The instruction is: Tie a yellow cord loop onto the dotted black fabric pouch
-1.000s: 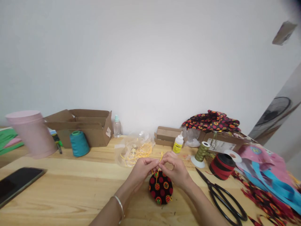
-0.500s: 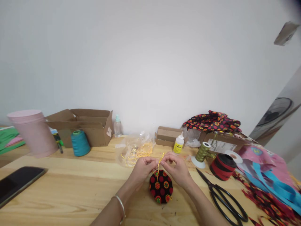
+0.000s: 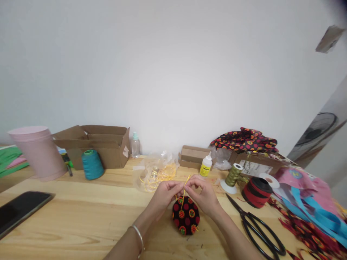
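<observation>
A round black fabric piece (image 3: 185, 216) patterned with red and orange flowers lies on the wooden table between my wrists. Yellow cord (image 3: 183, 198) runs up from its top edge to my fingers, and a small yellow loop shows at its lower right. My left hand (image 3: 166, 196), with a silver bangle on the wrist, pinches the cord from the left. Opposite it, my right hand (image 3: 202, 195) pinches the same cord, fingertips almost touching the left ones. A short cord end sticks up above the fingers.
Black scissors (image 3: 255, 224) lie right of my right forearm, near a red-and-black ribbon roll (image 3: 257, 192). Behind my hands are a plastic bag of yellow cord (image 3: 157, 173) and a glue bottle (image 3: 206, 165). A phone (image 3: 21, 209) and teal thread cone (image 3: 92, 165) are left.
My fingertips have shifted slightly on the yellow cord and drawn closer together at the knot area. The fabric piece has hardly moved.
</observation>
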Motion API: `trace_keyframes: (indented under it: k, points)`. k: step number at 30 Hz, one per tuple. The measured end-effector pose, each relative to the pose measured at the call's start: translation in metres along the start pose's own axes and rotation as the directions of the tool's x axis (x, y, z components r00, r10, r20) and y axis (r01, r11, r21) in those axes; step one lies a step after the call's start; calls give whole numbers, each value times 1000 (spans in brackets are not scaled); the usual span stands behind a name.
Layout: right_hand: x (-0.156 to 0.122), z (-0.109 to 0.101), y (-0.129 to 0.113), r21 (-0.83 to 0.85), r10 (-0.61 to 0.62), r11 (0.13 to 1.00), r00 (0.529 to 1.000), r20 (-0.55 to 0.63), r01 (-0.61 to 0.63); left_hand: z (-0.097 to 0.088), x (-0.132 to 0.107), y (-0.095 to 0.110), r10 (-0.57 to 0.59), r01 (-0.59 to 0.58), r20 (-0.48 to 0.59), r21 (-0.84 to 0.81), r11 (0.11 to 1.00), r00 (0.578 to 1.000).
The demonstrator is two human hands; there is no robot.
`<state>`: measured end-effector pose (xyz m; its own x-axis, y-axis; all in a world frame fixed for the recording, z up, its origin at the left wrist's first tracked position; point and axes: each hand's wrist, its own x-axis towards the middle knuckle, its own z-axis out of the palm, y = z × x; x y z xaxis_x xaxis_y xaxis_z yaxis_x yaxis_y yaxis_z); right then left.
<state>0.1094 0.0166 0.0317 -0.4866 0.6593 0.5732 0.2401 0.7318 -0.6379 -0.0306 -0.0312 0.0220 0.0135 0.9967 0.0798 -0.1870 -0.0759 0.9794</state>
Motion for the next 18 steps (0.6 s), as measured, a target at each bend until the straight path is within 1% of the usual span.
trace_keyframes:
  k: [6,10,15,18]
  points:
    - [1,-2,0,-31,-74,997,996,46,75,-1,-1,1,-41,44,43,-68,997,998]
    - [1,-4,0,-40,-89,995,993,71,93,-2,-1,1,-77,83,67,-106,991,995]
    - [1,-5,1,-26,-109,993,989,104,112,-4,-2,1,-100,108,70,-121,987,992]
    - [0,-5,2,-30,-114,993,987,109,118,-4,-1,0,-93,99,52,-109,989,994]
